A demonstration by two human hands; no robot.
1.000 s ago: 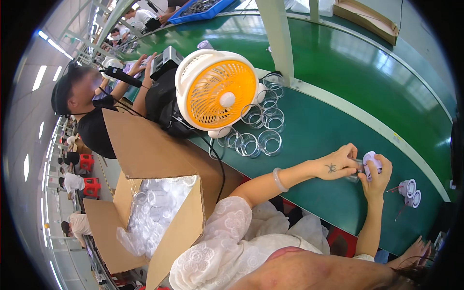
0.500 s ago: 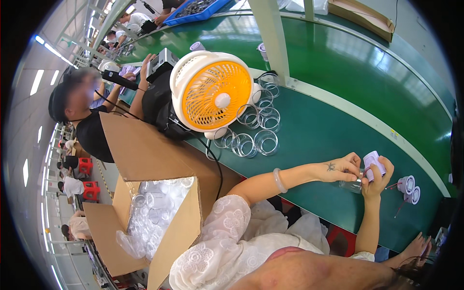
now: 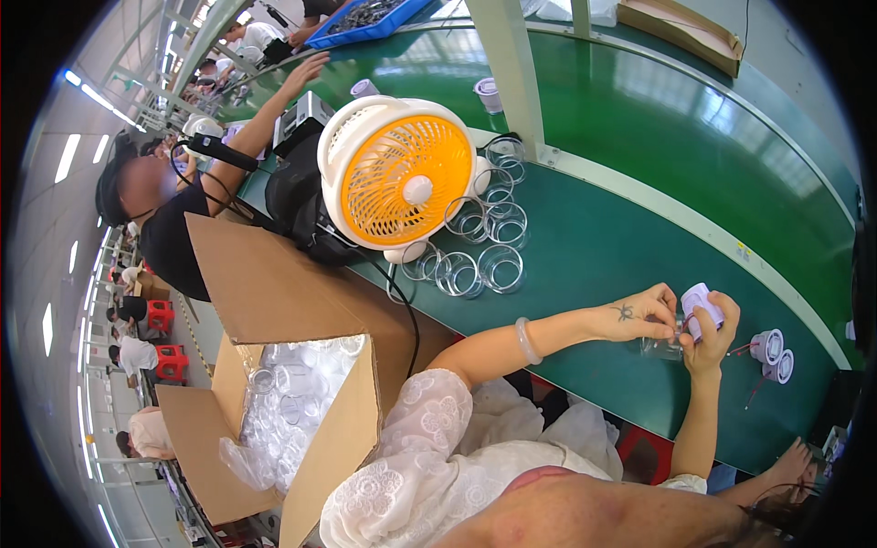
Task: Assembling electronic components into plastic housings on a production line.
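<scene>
Clamped in right hand (image 3: 712, 331): lilac part (image 3: 701, 305), tilted, above bench (image 3: 603, 274). Beside it, left hand (image 3: 650, 312), fingertips bunched; hold impossible to tell. Just below: clear cup (image 3: 660, 346). Possible drop onto bench if poorly pinched; possible scratching if knocked against lilac part.

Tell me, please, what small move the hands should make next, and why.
Perhaps bring the lilac part into line with the clear cup: the right hand holds the part tilted, it is not seated in the cup, and the left hand is close to both.
</scene>
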